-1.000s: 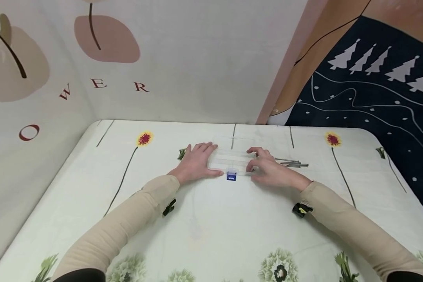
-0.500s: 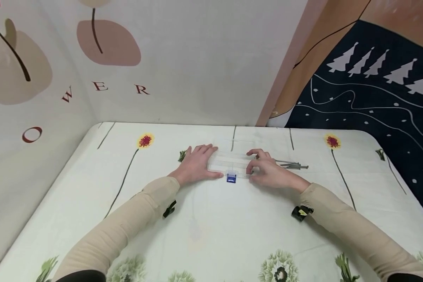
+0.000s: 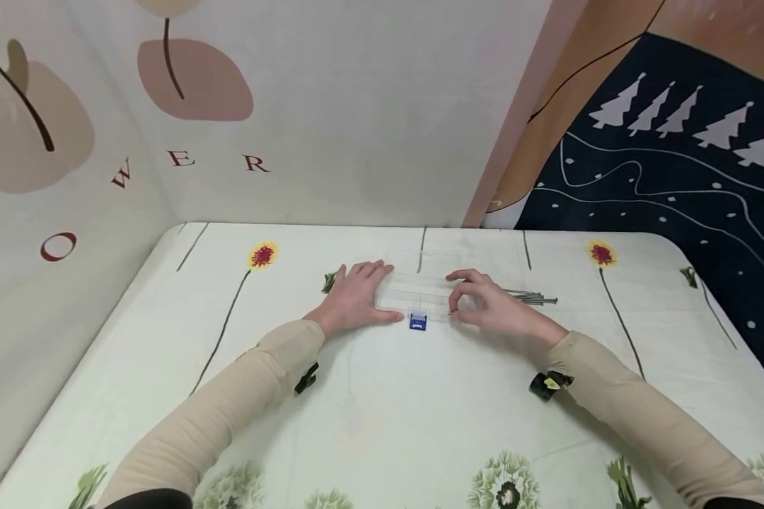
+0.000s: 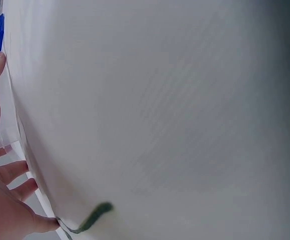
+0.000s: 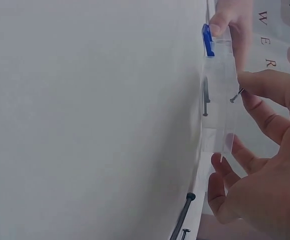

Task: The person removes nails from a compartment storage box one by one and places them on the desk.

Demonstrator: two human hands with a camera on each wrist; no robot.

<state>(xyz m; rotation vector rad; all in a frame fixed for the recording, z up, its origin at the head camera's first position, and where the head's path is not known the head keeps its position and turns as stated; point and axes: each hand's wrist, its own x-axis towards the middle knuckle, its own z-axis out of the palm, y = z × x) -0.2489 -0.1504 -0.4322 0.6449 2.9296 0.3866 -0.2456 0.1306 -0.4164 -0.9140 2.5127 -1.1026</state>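
Note:
A clear plastic box (image 3: 401, 297) with a blue latch (image 3: 418, 322) lies on the table, lid folded back. My left hand (image 3: 355, 297) rests at its left end, fingers straight and spread, thumb along the front edge near the latch. Over the box's right end, my right hand (image 3: 493, 304) pinches a small metal nail (image 5: 237, 95) between thumb and index finger; its other fingers are loosely bent beside the box. Through the clear wall, another nail (image 5: 206, 97) shows inside the box in the right wrist view. The fingertips cover most of the pinched nail.
Several long loose nails (image 3: 535, 298) lie right of the box, partly behind my right hand. A pale flower-print cloth (image 3: 382, 424) covers the table. Behind it hangs a light curtain (image 3: 356, 141), with a dark tree-print cloth (image 3: 675, 162) at the right.
My right hand has shifted slightly right and up from the box, with thumb and index finger now forming a ring. The left hand and box hold their place.

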